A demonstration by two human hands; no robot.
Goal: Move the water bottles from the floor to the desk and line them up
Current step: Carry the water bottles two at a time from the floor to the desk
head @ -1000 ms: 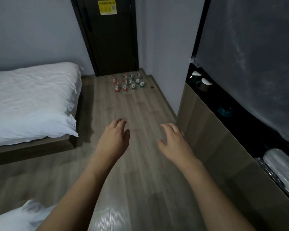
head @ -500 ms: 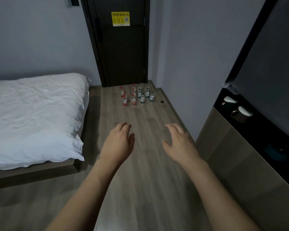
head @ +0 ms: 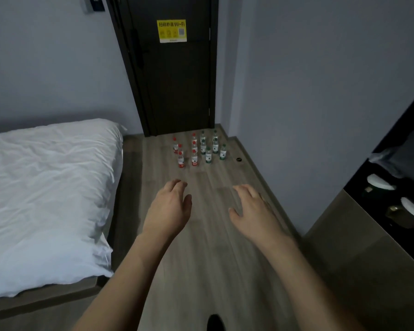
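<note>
The water bottles (head: 198, 149) stand upright in a tight cluster on the wooden floor (head: 208, 259) at the far end of the room, just in front of the dark door (head: 177, 80). The bottles on the left of the cluster carry red caps and red labels; those on the right carry green caps and green labels. A small dark round object (head: 239, 159) lies on the floor just right of the cluster, near the wall. The left hand (head: 169, 209) and the right hand (head: 253, 209) are both extended forward, palms down, well short of the bottles. The grip of each hand is relaxed, fingers loosely spread and holding nothing. A bed (head: 46, 192) with white bedding occupies the left side. A yellow Wi-Fi notice (head: 171, 31) is fixed to the door. On the right, a dark recessed shelf (head: 359, 187) holds two dark cups (head: 392, 201) with white lids.
</note>
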